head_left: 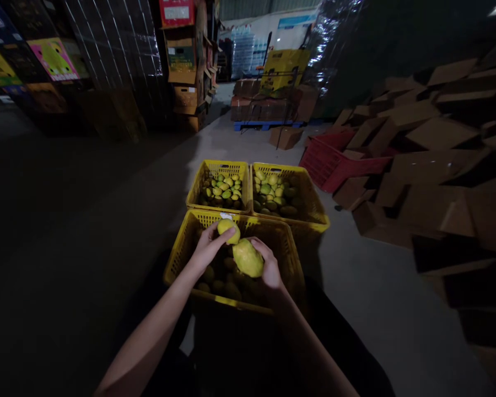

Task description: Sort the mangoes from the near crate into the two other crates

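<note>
The left hand (209, 245) is gripping a small fruit (227, 229), the right hand (271, 268) a larger fruit (248, 258).
Both are hanging over the front crate (179, 248); from too loose a grip, I am fearing, the larger could be slipping and bruising the fruits below (231, 290).

Both arms are bare, reaching forward and converging. The left forearm (159, 320) slants up to the right, its wrist (197, 262) fairly straight; the right forearm (303, 336), more in shadow, slants up to the left. The left grip (210, 244) is curled in a hold, its thumb (226, 236) pointing right. The right grip (270, 268) is curled too, its fingers partly hidden. The hands are near each other, apart, the left slightly higher.
</note>
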`<state>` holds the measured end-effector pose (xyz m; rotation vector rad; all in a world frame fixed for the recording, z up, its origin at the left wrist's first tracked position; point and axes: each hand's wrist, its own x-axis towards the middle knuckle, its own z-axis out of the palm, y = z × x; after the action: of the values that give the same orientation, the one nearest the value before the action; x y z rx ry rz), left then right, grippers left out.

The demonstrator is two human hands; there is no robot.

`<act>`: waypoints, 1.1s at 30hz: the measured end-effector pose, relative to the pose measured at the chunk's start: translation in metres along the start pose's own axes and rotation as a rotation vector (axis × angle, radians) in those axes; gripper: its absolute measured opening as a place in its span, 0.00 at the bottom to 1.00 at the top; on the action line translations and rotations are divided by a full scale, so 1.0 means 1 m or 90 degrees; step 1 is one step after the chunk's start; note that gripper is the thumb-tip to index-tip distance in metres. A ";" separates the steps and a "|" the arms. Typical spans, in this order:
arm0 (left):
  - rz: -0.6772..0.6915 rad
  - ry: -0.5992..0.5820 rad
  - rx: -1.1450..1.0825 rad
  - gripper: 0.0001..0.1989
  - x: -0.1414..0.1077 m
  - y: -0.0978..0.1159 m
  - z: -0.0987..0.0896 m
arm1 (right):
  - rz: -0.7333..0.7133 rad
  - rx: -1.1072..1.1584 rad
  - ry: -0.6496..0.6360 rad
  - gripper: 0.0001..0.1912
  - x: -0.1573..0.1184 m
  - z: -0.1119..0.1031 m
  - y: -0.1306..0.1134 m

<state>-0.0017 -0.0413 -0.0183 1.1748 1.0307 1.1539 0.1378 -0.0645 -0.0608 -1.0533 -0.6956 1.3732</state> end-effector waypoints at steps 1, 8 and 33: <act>-0.001 -0.002 0.003 0.15 0.000 0.000 0.000 | 0.001 0.000 -0.001 0.13 0.000 0.000 0.000; -0.004 -0.018 0.018 0.13 0.003 -0.004 -0.003 | -0.013 -0.020 0.001 0.11 -0.001 0.001 -0.002; -0.113 0.036 -0.054 0.12 0.005 -0.009 -0.003 | 0.164 0.360 -0.084 0.14 0.005 -0.020 -0.009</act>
<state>-0.0032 -0.0365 -0.0277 0.9688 1.0959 1.0851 0.1606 -0.0623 -0.0619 -0.6139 -0.2355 1.7403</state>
